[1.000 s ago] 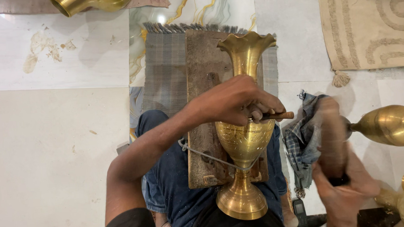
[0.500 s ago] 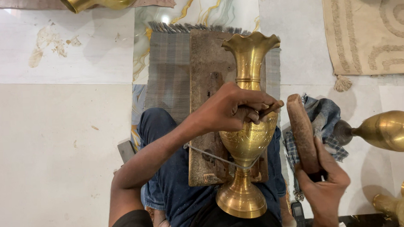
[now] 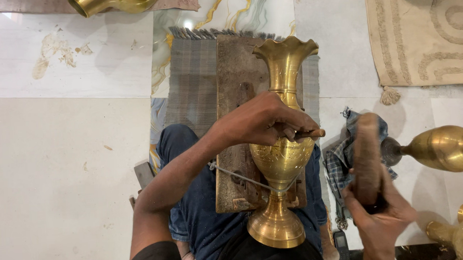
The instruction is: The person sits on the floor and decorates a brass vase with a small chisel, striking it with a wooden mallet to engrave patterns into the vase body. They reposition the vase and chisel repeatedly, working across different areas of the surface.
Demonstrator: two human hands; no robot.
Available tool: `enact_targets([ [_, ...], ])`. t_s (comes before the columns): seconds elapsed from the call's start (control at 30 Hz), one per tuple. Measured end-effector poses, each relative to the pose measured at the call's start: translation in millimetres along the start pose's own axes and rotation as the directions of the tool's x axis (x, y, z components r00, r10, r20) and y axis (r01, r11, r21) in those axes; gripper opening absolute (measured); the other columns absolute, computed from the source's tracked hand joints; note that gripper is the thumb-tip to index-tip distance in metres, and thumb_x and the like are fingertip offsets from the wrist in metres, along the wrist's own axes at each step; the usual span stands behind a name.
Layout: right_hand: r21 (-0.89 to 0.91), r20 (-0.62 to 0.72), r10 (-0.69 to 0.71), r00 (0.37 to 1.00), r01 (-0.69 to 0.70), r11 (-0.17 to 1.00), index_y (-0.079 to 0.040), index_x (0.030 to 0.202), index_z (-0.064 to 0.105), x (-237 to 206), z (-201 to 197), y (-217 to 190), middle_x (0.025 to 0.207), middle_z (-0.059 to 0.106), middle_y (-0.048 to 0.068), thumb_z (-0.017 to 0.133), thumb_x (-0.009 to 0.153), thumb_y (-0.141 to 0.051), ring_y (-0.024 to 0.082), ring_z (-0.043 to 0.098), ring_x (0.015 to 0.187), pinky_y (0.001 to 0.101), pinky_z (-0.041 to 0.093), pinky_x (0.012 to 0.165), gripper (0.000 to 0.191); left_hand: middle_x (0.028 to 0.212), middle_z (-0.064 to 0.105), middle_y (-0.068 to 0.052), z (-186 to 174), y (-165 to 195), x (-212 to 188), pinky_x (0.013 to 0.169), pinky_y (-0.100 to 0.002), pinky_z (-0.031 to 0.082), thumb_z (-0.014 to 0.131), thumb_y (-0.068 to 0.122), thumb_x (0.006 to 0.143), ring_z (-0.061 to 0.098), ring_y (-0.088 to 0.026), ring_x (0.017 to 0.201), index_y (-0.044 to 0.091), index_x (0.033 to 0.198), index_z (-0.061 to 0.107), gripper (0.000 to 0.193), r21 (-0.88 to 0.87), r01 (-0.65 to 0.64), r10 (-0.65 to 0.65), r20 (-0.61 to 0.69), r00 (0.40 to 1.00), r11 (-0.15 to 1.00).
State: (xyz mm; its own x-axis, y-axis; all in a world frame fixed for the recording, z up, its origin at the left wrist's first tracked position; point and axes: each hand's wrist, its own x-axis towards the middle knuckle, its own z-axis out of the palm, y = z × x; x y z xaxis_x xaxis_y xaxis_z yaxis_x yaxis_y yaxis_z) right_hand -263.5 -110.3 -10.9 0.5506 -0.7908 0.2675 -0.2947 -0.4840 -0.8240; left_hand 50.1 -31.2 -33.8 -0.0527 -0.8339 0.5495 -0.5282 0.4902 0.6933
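Observation:
A tall brass vase (image 3: 283,159) with a fluted rim lies along a worn wooden board (image 3: 239,94) over my lap, its round foot nearest me. A cord crosses the vase's narrow stem. My left hand (image 3: 262,121) rests on the vase's belly and grips a thin metal chisel (image 3: 309,134) whose tip points right. My right hand (image 3: 380,214) holds a brown wooden mallet (image 3: 368,156) upright to the right of the vase, apart from the chisel and blurred by motion.
A grey woven mat (image 3: 191,85) lies under the board. A checked cloth (image 3: 340,164) sits right of my leg. Other brass vases lie at right (image 3: 442,148), lower right (image 3: 458,235) and top left (image 3: 111,3). A beige rug (image 3: 423,36) covers the top right.
My right hand with the mallet swung in toward the chisel, then drew back slightly to the right. The left hand and chisel stayed on the vase's belly.

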Motion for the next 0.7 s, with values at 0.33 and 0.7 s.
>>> enact_targets([
  [0.33,-0.161,0.197,-0.37,0.908,0.402,0.901,-0.004,0.14,0.064,60,-33,3,0.117,0.072,0.019,0.073,0.082,0.004,0.017,0.073,0.095,0.0237,0.062,0.075,0.059,0.09,0.081,0.002,19,11,-15,0.05,-0.023,0.049,0.073,-0.009,0.076,0.062,-0.007,0.055,0.02,0.123,0.074,0.055,0.162,0.209,-0.19,-0.122,0.974,0.965],
  [0.7,-0.154,0.4,-0.272,0.875,0.356,0.922,-0.006,0.141,0.064,100,-32,-29,0.118,0.072,0.016,0.067,0.072,0.011,0.012,0.068,0.087,0.0239,0.056,0.07,0.071,0.111,0.08,-0.007,29,33,-26,0.079,-0.026,0.068,0.068,-0.014,0.08,0.08,-0.013,0.09,0.013,0.129,0.07,0.056,0.026,0.284,-0.252,-0.389,0.886,0.958],
])
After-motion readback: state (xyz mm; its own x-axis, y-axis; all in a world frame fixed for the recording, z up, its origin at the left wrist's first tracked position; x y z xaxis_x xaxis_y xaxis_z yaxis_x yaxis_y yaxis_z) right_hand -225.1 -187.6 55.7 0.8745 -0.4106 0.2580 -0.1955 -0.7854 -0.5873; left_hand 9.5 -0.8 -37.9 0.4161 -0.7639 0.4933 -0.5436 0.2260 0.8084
